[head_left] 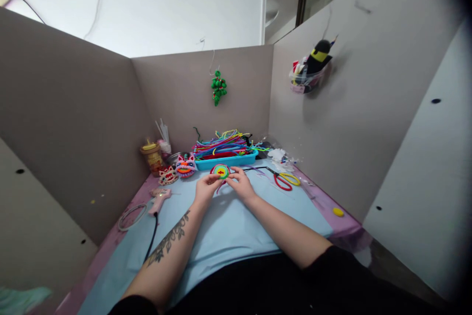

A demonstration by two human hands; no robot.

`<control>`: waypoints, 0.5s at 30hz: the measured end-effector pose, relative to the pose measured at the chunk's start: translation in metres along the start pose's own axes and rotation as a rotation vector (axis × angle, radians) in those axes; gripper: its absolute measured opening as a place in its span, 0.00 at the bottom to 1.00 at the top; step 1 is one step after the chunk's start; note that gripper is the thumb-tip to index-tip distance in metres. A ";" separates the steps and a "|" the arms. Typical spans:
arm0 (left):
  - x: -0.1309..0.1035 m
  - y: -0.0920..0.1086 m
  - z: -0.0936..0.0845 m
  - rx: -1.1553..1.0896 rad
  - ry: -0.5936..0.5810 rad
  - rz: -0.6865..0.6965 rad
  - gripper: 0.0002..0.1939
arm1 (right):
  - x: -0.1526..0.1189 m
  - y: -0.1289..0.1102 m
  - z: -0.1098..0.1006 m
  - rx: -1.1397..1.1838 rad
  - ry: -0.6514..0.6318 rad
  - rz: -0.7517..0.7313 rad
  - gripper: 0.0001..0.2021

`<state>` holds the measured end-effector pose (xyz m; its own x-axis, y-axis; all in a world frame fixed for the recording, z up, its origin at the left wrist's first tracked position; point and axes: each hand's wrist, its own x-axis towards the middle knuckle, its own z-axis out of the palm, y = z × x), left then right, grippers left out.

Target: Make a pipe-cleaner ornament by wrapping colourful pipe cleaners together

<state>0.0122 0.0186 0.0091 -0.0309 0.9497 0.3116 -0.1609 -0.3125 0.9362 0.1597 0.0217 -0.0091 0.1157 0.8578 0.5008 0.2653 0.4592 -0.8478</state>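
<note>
Grey partitions (pixel 199 103) are boxing in the worktop on three sides; a blue cloth (pixel 254 226) is covering most of it, with a pink cover (pixel 319 197) showing at the edges.

Main item: a coiled disc (pixel 221 171), sitting between both hands, mid-table, just in front of the blue tray (pixel 225 161). Fuzzy strands are forming it, looking like pipe cleaners. Colors are running in rings: small red patch at center, yellow around that, then green and a turquoise-ish band, with pink-red showing along the outer edge, mostly upper left. Outline is reading as roundish, face showing toward the camera. Rings are looking close-packed; individual joins are too small to make out. A thin pinkish strand (pixel 220 187) is hanging just below it; can't tell if it's attached.

Left hand (pixel 207 187) is pinching the disc's lower left edge, fingers curled in. Right hand (pixel 241 185) is gripping the lower right edge between thumb and fingers. Both are casting a soft shadow on the cloth.

Nearby: the tray is holding a heap of multicolored strands (pixel 224 144). Scissors (pixel 283 180) with red and yellow handles are lying to the right. A pink glue gun (pixel 160 200) is lying left, near a purple cat-eared figure (pixel 185 166) that's standing just beside a paler red-and-white one (pixel 168 176).
</note>
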 end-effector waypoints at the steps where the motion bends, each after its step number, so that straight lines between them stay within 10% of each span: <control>1: 0.000 0.000 0.000 0.005 -0.004 0.006 0.16 | 0.001 0.002 0.000 0.028 -0.020 0.016 0.07; 15: -0.002 -0.002 -0.001 0.108 -0.136 0.042 0.14 | -0.001 0.009 0.007 -0.006 -0.010 0.002 0.07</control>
<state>0.0113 0.0172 0.0059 0.0993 0.9265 0.3630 -0.0553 -0.3591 0.9317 0.1554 0.0268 -0.0180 0.1066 0.8610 0.4972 0.2706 0.4561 -0.8478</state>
